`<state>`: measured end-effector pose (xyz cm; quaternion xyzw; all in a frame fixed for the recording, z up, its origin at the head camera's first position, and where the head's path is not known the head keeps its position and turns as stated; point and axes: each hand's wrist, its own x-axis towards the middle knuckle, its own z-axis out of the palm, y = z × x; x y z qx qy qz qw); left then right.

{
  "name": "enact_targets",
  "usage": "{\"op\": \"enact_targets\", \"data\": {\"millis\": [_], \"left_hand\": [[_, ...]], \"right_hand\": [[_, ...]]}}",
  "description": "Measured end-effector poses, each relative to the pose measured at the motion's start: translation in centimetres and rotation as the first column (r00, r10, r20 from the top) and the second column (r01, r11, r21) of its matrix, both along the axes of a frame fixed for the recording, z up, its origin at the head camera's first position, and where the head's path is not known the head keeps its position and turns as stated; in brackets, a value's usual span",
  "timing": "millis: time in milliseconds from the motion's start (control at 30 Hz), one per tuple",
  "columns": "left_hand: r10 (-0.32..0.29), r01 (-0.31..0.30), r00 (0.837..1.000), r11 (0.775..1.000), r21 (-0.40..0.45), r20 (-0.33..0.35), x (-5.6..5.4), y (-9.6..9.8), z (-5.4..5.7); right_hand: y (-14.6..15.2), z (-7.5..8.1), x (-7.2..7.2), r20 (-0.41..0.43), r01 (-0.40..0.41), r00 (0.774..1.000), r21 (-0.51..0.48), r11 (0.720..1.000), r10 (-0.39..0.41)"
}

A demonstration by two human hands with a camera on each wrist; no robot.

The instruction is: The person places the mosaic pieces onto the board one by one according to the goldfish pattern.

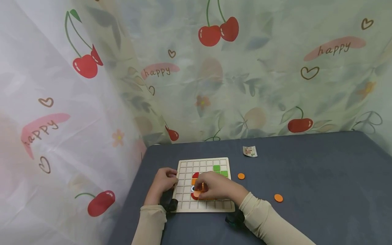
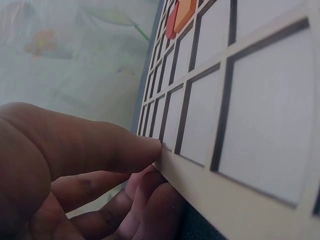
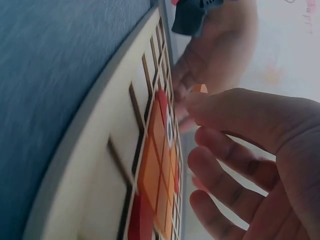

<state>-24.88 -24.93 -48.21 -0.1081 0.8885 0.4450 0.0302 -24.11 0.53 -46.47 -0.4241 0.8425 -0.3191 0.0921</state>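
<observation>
A pale wooden grid board (image 1: 202, 163) lies on the dark table. My left hand (image 1: 165, 179) pinches its left edge, the thumb on the rim and the other fingers curled beside and below it. Over the middle of the board, my right hand (image 1: 215, 185) pinches a small orange piece (image 3: 201, 88) between thumb and index finger. Beneath that hand, orange tiles (image 3: 155, 150), red pieces (image 1: 195, 175) and a white eye piece (image 1: 192, 188) fill some cells. Green square tiles (image 1: 216, 167) sit toward the upper right of the grid. Part of the pattern is hidden by the right hand.
Two orange discs lie to the right of the board: a nearer disc (image 1: 278, 198) and a farther disc (image 1: 241, 176). A small printed card (image 1: 250, 151) rests near the back of the dark table (image 1: 321, 170). A cherry-patterned curtain (image 1: 254, 85) hangs behind and at the left.
</observation>
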Motion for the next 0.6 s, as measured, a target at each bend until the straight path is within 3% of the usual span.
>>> {"op": "enact_targets", "data": {"millis": [267, 600], "left_hand": [[-0.017, 0.017, 1.000, 1.000, -0.007, -0.016, 0.1, -0.1, 0.1], [-0.022, 0.022, 1.000, 1.000, -0.009, -0.018, 0.2, 0.0, 0.3]], "right_hand": [[-2.8, -0.5, -0.2, -0.023, -0.019, 1.000, 0.030, 0.999, 0.019], [-4.4, -1.1, -0.1, -0.037, 0.022, 0.999, 0.076, 0.997, -0.019]]}}
